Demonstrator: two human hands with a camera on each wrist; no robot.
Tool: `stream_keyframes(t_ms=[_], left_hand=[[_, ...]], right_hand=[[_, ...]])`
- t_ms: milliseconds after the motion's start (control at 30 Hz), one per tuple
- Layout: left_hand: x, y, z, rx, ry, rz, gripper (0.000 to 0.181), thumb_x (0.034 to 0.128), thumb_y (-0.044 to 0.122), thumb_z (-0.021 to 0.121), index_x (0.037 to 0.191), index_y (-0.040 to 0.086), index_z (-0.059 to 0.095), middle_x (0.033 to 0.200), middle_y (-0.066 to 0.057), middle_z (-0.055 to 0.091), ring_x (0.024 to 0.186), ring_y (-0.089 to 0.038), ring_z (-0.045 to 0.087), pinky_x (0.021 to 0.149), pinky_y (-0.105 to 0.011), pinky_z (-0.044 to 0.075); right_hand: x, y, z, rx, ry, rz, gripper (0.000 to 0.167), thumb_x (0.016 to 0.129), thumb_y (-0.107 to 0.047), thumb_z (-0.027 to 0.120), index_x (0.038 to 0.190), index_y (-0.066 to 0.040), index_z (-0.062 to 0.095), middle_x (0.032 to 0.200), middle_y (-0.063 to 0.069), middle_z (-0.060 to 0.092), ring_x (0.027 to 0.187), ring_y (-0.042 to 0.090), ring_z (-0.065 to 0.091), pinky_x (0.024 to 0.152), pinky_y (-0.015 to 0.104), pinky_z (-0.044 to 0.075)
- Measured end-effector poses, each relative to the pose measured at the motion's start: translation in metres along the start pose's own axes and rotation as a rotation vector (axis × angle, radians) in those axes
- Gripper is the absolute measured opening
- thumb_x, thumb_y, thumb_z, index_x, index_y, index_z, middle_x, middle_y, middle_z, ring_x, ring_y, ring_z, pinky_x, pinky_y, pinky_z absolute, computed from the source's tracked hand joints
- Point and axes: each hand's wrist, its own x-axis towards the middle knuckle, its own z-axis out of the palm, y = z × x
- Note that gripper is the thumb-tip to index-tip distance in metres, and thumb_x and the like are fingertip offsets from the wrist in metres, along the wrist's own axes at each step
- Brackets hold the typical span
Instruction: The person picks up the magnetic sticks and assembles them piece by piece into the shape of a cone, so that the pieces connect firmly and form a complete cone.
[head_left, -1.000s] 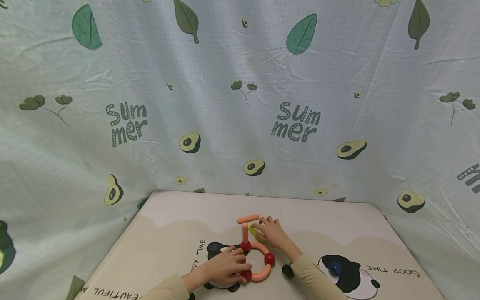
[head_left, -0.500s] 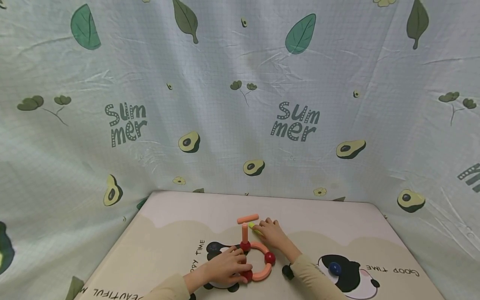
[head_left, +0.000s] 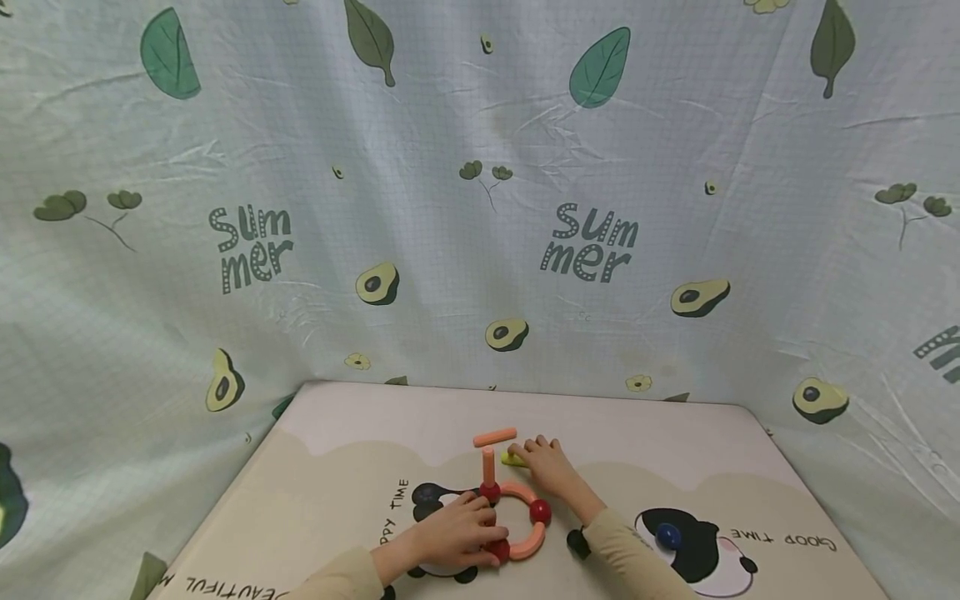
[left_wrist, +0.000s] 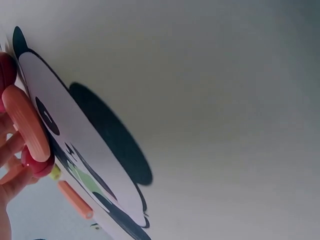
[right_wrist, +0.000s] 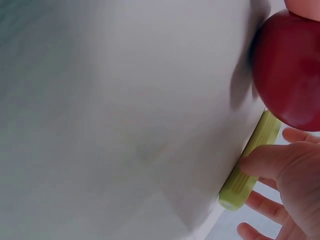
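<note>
"Head view?"
"Panda-print table (head_left: 637, 442), avocado-print cloth (head_left: 450, 242) behind. Left hand (head_left: 461, 527) grips the ring (head_left: 530, 544), three red balls (head_left: 540, 512) showing; beyond it, two straight orange rods (head_left: 495, 437) and one lime rod (head_left: 513, 459), pinched by the right hand (head_left: 551, 468)."
"Left wrist?"
"Two red balls, fingers round the ring."
"Right?"
"Lime rod, pinched."

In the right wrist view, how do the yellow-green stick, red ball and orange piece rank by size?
1. red ball
2. yellow-green stick
3. orange piece
The picture's edge crops the red ball and orange piece; this ranks only what shows.
</note>
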Motion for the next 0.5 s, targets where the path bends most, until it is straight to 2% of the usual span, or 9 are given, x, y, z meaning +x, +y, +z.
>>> stream_keyframes(t_ms=[200, 500], left_hand=[[-0.0041, -0.0044, -0.0020, -0.025, -0.024, -0.014, 0.033, 0.0879, 0.049, 0.044, 0.110, 0.027, 0.054, 0.091, 0.009, 0.054, 0.089, -0.008, 0.045, 0.080, -0.027, 0.036], [-0.0054, -0.0091, 0.0033, -0.052, -0.024, 0.003, 0.032, 0.0882, 0.048, 0.045, 0.110, 0.027, 0.054, 0.091, 0.010, 0.055, 0.093, -0.007, 0.046, 0.084, -0.028, 0.037]], right_hand=[[0.0003, 0.0008, 0.0008, -0.030, -0.038, 0.037, 0.026, 0.089, -0.012, 0.050, 0.114, -0.016, 0.052, 0.096, 0.003, 0.056, 0.085, 0.019, 0.048, 0.070, 0.038, 0.038], [-0.0014, 0.0020, 0.0017, -0.030, 0.035, 0.014, 0.014, 0.088, -0.014, 0.051, 0.100, -0.017, 0.057, 0.083, 0.003, 0.053, 0.076, 0.019, 0.047, 0.065, 0.037, 0.037]])
